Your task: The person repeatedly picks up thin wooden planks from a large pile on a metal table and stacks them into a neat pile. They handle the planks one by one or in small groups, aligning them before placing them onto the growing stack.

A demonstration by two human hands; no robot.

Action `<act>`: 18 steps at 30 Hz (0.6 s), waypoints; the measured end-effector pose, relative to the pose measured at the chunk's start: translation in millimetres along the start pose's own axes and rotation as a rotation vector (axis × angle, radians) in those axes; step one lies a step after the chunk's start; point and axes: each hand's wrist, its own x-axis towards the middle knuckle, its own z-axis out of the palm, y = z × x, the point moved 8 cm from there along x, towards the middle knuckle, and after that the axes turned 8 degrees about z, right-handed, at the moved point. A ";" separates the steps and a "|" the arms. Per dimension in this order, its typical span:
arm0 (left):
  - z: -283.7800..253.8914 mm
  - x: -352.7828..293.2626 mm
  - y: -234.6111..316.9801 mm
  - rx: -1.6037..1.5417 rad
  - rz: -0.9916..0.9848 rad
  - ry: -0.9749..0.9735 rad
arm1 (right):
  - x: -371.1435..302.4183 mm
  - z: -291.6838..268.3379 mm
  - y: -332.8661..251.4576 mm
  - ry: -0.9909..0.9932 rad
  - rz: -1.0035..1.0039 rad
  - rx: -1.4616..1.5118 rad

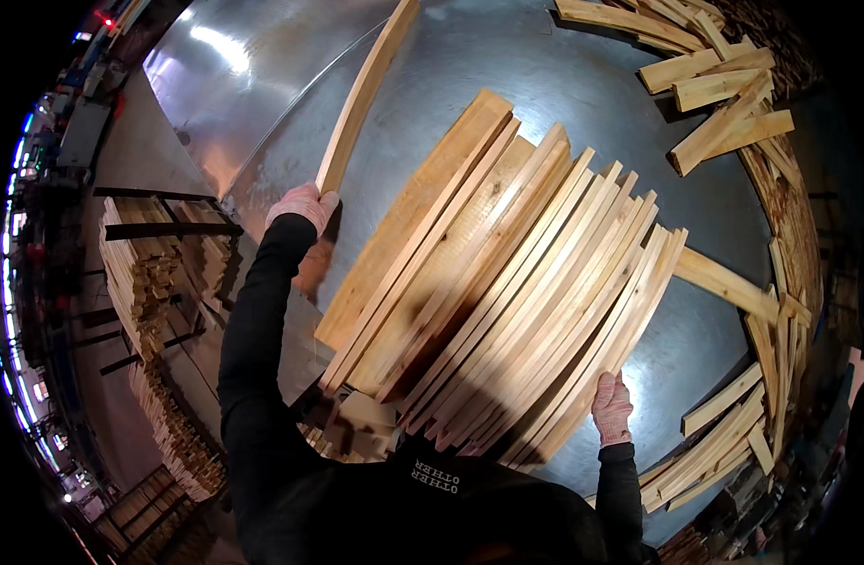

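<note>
Both of my hands wear pale pinkish gloves. My left hand (pixel 305 205) is closed around the near end of a long wooden board (pixel 364 99), which stretches away over the metal table (pixel 291 155) toward the top of the view. To its right stands a row of wooden boards (pixel 536 320), mostly set on edge side by side; a wider board (pixel 423 212) leans at the row's left end. At the right end of the row, my right hand (pixel 612 411) has its fingers curled at the edge of the outermost board (pixel 639 325). Its palm side is hidden.
Loose boards (pixel 724 89) lie crisscrossed at the far right, with more boards (pixel 710 452) along the table's right side. One board (pixel 728 282) sticks out rightward from behind the row. On the left, a dark metal rack (pixel 168 229) carries stacked timber.
</note>
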 end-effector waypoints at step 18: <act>73.0 -121.4 76.3 -0.031 0.178 0.030 | 6.3 5.3 2.8 0.126 -0.151 0.000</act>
